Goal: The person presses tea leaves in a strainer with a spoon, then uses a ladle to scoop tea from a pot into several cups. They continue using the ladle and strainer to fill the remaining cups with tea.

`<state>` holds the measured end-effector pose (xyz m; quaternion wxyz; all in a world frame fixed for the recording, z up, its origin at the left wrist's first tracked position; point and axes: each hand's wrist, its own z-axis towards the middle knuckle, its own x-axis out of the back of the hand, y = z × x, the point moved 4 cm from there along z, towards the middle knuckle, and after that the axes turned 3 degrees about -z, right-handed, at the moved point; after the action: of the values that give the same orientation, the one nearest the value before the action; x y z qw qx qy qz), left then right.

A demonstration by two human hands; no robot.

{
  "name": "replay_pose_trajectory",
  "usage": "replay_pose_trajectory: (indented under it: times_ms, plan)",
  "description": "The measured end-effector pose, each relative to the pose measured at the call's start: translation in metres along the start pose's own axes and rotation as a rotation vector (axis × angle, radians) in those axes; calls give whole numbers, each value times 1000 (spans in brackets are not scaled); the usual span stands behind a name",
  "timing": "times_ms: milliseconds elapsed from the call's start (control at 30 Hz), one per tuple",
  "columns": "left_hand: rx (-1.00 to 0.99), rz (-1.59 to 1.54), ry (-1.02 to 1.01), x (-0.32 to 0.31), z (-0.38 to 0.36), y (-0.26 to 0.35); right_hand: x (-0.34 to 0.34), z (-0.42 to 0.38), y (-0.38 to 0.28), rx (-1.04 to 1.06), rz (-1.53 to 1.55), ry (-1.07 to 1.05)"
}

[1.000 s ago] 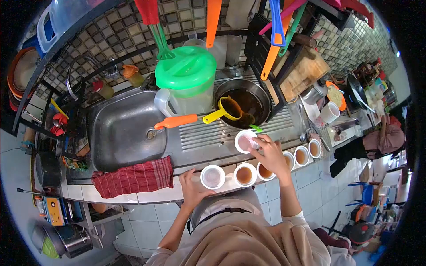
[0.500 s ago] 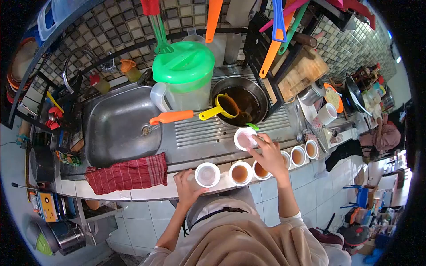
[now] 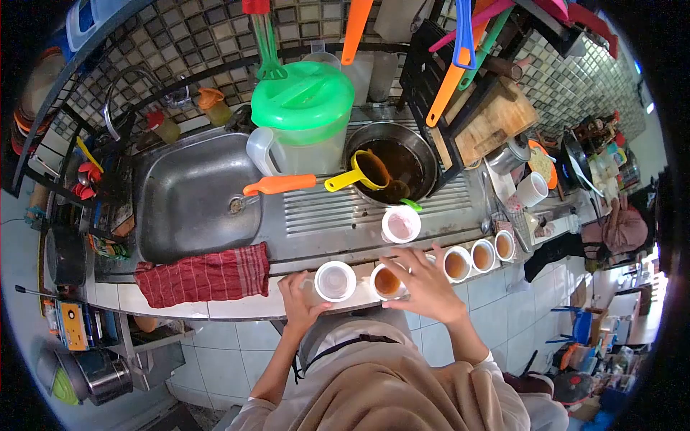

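Left hand (image 3: 302, 302): mine, fingers curved at the outer side of a white cup (image 3: 335, 281), thumb near its lower rim; thumb and fingers stand apart, and whether the skin touches the cup I cannot tell; the cup is upright, pale inside, no brown liquid visible in it.

Right hand (image 3: 431, 289): mine, apart from the left; fingers spread over and beside a cup of brown liquid (image 3: 387, 283), thumb low at its side; no clamp that I can see, contact unclear.

Other cups: three of brown liquid (image 3: 457, 264) (image 3: 482, 255) (image 3: 504, 246), upright in a row along the tiled edge (image 3: 230, 307); one more white rim (image 3: 430, 258), mostly hidden behind my right fingers; a cup with a pinkish inside (image 3: 401, 225), apart from the row, just below the pot (image 3: 392, 130).

About them: a yellow-handled strainer (image 3: 345, 180) leaning into the pot; the pitcher (image 3: 305, 147) with its green lid; a red cloth (image 3: 205, 280) over the sink's near edge.

Step in hand, as I judge it: handling the cups nearest me; any move here calls for level cups, a light hold at the sides, and fingers clear of the liquid.
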<state>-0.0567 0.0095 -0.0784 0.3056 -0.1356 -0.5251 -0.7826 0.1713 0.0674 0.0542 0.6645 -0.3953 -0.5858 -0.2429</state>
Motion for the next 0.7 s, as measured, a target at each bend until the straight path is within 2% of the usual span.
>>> replay_pose_trajectory:
  times_ms: [133,333,700]
  plan:
    - [-2,-6,-1,0,1,0,-16,1,-3,19,-78,-85]
    - [28,1,-3,-1,0,-1,-18,5,-3,8,-24,-153]
    - [49,-36,-13,0,1,-1,-19,7,-4,23,-20,-119]
